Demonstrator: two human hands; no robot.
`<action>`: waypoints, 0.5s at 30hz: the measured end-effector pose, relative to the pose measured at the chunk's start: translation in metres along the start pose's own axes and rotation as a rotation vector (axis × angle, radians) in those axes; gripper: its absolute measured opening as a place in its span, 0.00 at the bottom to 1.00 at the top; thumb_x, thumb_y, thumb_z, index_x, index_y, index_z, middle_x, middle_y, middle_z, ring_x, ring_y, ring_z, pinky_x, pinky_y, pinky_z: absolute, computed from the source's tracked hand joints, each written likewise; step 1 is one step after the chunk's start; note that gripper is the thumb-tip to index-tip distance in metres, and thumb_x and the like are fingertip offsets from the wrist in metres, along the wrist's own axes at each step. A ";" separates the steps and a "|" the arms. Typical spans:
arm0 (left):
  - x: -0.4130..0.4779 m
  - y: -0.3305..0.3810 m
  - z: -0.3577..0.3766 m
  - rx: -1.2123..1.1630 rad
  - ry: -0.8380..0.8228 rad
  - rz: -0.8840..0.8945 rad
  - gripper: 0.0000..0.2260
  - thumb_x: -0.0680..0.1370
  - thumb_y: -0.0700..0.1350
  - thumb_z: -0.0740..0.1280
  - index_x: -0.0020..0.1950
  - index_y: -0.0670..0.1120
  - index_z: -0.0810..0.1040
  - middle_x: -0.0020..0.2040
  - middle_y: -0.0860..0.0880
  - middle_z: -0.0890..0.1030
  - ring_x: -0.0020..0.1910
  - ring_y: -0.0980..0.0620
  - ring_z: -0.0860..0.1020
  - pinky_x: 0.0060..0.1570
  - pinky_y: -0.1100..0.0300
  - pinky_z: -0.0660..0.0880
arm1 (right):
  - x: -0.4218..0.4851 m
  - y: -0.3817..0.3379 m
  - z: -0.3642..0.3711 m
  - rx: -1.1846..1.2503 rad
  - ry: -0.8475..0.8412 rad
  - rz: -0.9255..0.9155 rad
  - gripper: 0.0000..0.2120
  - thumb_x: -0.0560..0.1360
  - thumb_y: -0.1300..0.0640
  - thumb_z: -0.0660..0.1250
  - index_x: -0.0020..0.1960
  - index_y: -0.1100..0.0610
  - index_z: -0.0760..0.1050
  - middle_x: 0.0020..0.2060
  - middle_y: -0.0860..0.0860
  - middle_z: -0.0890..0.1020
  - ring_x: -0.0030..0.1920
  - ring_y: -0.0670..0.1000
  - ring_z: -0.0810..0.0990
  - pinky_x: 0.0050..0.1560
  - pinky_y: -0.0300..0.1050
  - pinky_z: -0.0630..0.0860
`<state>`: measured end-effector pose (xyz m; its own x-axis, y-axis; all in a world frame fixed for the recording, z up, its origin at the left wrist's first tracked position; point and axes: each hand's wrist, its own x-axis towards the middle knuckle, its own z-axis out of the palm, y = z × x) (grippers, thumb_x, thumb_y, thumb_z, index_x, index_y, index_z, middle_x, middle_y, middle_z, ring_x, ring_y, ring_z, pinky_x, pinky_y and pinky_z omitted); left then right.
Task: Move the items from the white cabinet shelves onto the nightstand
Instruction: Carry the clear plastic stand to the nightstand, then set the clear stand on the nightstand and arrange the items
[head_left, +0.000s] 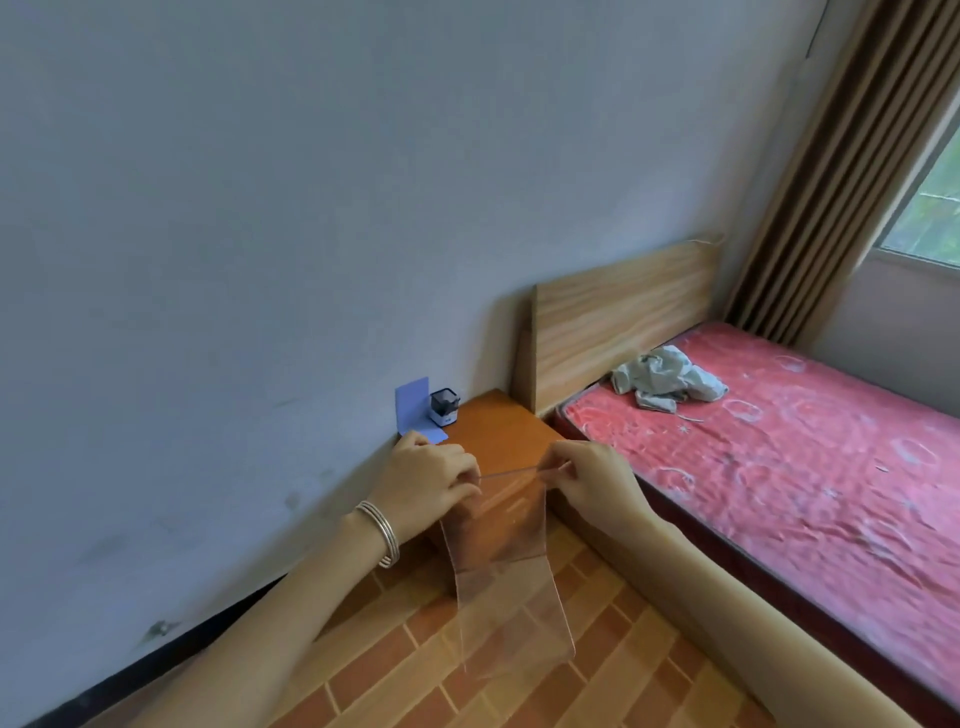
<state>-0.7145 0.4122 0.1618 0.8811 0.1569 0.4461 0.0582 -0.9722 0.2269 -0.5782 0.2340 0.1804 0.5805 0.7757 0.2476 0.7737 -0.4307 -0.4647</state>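
Hands at nightstand front. Left hand (426, 483) and right hand (592, 480) each pinch top edge of plastic sheet (504, 571), stretched between them, in air over front of nightstand surface (498, 426). Sheet clear, colourless, creased across middle, hanging toward floor. At surface's back corner: blue bookend (413, 402), small black-and-white box (444, 406) just beside it; box label too small to read. Grey cloth (670, 382) on pink bed (779, 467).

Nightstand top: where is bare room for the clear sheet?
The nightstand is bare from its middle to the edge beside the headboard. Its wall corner is crowded: a blue bookend and a black-topped box. Left hand and right hand hold the clear sheet over the front.
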 end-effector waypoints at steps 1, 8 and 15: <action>0.006 -0.013 0.006 -0.006 -0.016 -0.037 0.05 0.75 0.52 0.68 0.46 0.53 0.80 0.44 0.57 0.81 0.43 0.53 0.70 0.50 0.64 0.58 | 0.015 0.005 0.006 0.010 -0.009 -0.005 0.02 0.72 0.57 0.70 0.41 0.53 0.79 0.37 0.43 0.82 0.38 0.41 0.78 0.41 0.47 0.78; 0.071 -0.114 0.055 0.028 -0.097 -0.220 0.07 0.75 0.57 0.65 0.49 0.59 0.80 0.46 0.60 0.81 0.48 0.54 0.71 0.47 0.66 0.58 | 0.137 0.031 0.056 -0.002 -0.112 -0.014 0.02 0.73 0.55 0.70 0.43 0.53 0.79 0.40 0.44 0.81 0.41 0.43 0.77 0.39 0.38 0.73; 0.139 -0.198 0.097 0.104 -0.034 -0.243 0.03 0.74 0.51 0.70 0.42 0.53 0.82 0.42 0.58 0.83 0.39 0.55 0.73 0.46 0.64 0.57 | 0.235 0.086 0.113 0.025 -0.272 0.036 0.10 0.76 0.54 0.67 0.57 0.51 0.75 0.49 0.46 0.80 0.49 0.44 0.78 0.49 0.39 0.76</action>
<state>-0.5583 0.6095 0.0945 0.8506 0.3839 0.3592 0.3165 -0.9195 0.2331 -0.4045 0.4314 0.1024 0.5157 0.8568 -0.0052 0.7454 -0.4516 -0.4904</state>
